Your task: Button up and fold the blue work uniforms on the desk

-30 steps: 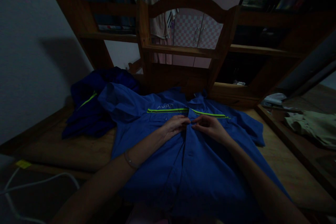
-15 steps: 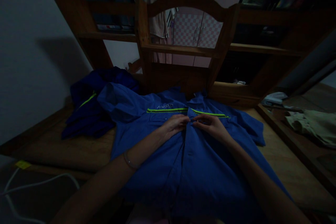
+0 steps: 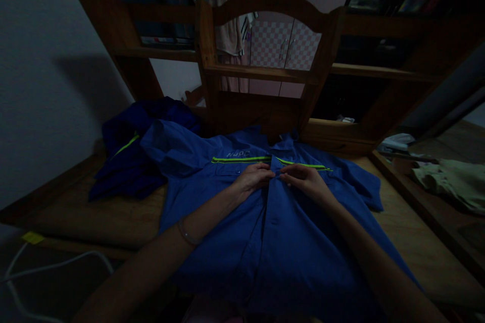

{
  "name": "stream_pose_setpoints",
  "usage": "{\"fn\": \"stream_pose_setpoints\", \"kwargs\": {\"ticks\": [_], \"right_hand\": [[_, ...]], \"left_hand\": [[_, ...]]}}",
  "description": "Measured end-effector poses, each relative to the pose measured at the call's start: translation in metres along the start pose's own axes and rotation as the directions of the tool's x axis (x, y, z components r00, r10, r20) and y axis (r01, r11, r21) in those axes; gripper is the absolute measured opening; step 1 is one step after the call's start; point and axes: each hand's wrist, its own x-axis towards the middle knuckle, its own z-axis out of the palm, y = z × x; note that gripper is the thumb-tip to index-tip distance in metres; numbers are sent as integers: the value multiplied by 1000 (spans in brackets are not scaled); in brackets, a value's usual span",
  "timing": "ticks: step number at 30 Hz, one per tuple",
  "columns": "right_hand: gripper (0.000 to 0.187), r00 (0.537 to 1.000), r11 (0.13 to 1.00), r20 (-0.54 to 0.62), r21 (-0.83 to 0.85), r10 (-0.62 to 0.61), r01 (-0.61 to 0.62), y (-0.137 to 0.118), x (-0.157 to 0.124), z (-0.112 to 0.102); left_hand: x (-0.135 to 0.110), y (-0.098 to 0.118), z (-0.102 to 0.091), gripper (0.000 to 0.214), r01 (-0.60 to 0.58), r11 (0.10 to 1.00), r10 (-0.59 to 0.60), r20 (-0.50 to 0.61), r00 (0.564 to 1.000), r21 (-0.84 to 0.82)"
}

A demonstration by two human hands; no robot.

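Note:
A blue short-sleeved work shirt (image 3: 303,232) with yellow-green chest stripes lies front up on the wooden surface, its collar at the far side. My left hand (image 3: 253,179) pinches the edge of its front placket just below the stripe, and a bracelet circles that wrist. From the other side, my right hand (image 3: 303,179) has thumb and forefinger closed on the same placket. The fingertips of both hands are close together. Whether a button lies between them is too dark and small to make out. Pale lettering and a buttoned pocket flap show on the shirt's left side.
A heap of darker blue clothing (image 3: 140,146) lies at the left by the wall. Behind the shirt rises a wooden shelf frame (image 3: 261,74). Light folded cloth (image 3: 452,181) sits at the right beyond a wooden ledge. A white cable (image 3: 56,262) loops at the lower left.
My right thumb and fingers have shifted slightly at the placket. My left hand stays almost where it was, and the shirt lies the same.

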Motion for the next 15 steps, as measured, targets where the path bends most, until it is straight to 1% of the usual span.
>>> {"fn": "stream_pose_setpoints", "kwargs": {"ticks": [3, 6, 8, 11, 15], "right_hand": [[35, 1000, 999, -11, 29, 17, -17, 3, 2, -2], [36, 1000, 999, -1, 35, 3, -3, 7, 4, -3], [35, 1000, 999, 2, 35, -3, 3, 8, 4, -3], [32, 1000, 1000, -7, 24, -13, 13, 10, 4, -2], [29, 998, 998, -28, -42, -52, 51, 9, 2, -1]], "left_hand": [[-4, 4, 3, 31, -144, 981, 143, 20, 990, 131], [-9, 8, 6, 33, -269, 917, 268, 42, 962, 295], [-10, 8, 7, 35, -290, 901, 284, 67, 957, 322], [-10, 7, 7, 36, -310, 896, 294, 100, 951, 317], [-9, 4, 6, 35, -365, 858, 339, 137, 931, 360]]}}
